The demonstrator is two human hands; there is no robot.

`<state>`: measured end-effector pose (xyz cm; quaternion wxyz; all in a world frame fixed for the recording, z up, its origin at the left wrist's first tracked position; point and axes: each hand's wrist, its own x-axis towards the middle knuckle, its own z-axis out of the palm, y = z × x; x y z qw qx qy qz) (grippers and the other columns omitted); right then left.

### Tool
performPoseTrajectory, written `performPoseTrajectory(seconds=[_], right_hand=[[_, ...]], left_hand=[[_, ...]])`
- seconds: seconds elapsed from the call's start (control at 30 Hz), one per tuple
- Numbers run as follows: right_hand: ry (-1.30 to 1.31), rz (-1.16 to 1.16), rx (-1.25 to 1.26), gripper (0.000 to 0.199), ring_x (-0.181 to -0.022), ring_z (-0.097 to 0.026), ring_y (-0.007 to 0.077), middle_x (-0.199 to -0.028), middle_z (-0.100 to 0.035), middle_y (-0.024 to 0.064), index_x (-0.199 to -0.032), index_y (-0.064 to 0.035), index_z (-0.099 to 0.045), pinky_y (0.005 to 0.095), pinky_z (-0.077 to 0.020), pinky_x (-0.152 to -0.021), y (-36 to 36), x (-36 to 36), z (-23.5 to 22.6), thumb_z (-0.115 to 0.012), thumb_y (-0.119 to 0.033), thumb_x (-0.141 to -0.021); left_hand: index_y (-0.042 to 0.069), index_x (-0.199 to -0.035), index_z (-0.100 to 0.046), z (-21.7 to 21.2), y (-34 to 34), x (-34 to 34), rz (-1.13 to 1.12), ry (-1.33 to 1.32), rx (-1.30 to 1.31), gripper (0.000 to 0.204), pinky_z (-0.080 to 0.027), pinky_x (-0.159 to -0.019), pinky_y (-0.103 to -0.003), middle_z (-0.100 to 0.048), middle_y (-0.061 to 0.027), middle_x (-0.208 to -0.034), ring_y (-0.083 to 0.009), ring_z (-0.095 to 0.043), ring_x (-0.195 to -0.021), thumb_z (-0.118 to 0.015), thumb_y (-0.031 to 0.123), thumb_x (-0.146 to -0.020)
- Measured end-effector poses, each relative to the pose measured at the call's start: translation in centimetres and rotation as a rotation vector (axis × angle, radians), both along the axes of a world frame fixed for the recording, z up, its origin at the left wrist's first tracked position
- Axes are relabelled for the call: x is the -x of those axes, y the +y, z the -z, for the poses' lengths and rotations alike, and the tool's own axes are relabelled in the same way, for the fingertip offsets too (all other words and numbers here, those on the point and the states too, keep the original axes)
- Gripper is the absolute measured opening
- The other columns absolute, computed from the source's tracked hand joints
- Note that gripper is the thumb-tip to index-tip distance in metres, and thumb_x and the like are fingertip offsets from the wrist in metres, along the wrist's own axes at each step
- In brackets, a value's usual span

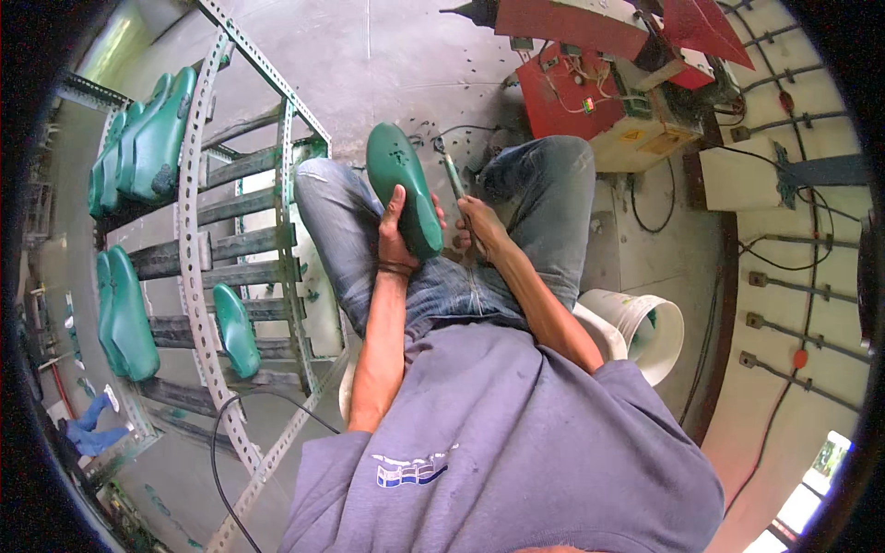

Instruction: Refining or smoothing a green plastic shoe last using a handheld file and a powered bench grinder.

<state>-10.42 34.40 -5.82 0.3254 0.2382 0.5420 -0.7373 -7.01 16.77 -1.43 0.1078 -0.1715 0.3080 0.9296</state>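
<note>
A green shoe last (pixel 395 164) is held over my lap, toe end pointing away from me and tilted to the left. My left hand (pixel 396 235) is wrapped round its narrower near part, thumb on the left side and fingertips showing on the right. Small dark marks speckle the last's upper face. Just to the right, my right hand (pixel 481 227) is closed round a slim tool (pixel 454 175) with a pale green shaft. Its narrow tip points up and away, apart from the last; the exact kind of tool cannot be made out.
On the left stands a perforated metal rack (pixel 192 184) bearing several green lasts (pixel 159 138). Red machinery (pixel 576 101) with exposed wiring is at the far right. A white bucket (pixel 666 346) lies beside me. Dark scraps dot the floor (pixel 369 55). Someone's blue-clad legs (pixel 92 429) show lower left.
</note>
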Motion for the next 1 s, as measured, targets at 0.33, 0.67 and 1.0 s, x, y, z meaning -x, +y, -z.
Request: performPoseTrajectory(seconds=[0.33,0.67,1.0], right_hand=[[0.106,0.066,-0.16,0.046,-0.056,-0.049,0.0136,-0.075,-0.052,0.0021,-0.132,-0.003,-0.05,0.0312,-0.042,-0.049,-1.6,0.3,-0.8,-0.057,-0.034,-0.099],[0.716,-0.476,-0.573,0.049,-0.074,-0.066,0.0357,-0.089,-0.066,0.0226,-0.132,-0.0029,-0.049,0.0461,-0.0493,-0.066,-3.2,13.3,-2.6,-0.059,-0.032,-0.094],[0.739,-0.659,-0.847,0.061,-0.08,-0.067,0.0441,-0.085,-0.068,0.025,-0.149,-0.0118,-0.04,0.0537,-0.0505,-0.07,-5.0,15.8,1.6,-0.058,-0.024,-0.092]], left_hand=[[-0.006,-0.119,-0.057,-2.3,-0.2,2.1,0.067,0.081,0.134,0.071,-0.056,-0.078,-0.036,-0.067,-0.0157,-0.097,-0.0265,-0.067,-0.083,-0.05,0.062,-0.097],[-0.005,-0.116,-0.059,-5.7,-3.2,16.8,-0.002,0.177,0.273,0.062,-0.058,-0.069,-0.04,-0.068,-0.0165,-0.1,-0.027,-0.069,-0.078,-0.054,0.054,-0.098],[0.007,-0.13,-0.054,-5.9,-5.4,24.7,-0.094,0.296,0.775,0.045,-0.06,-0.073,-0.034,-0.069,-0.0113,-0.102,-0.0221,-0.07,-0.083,-0.064,0.037,-0.098]])
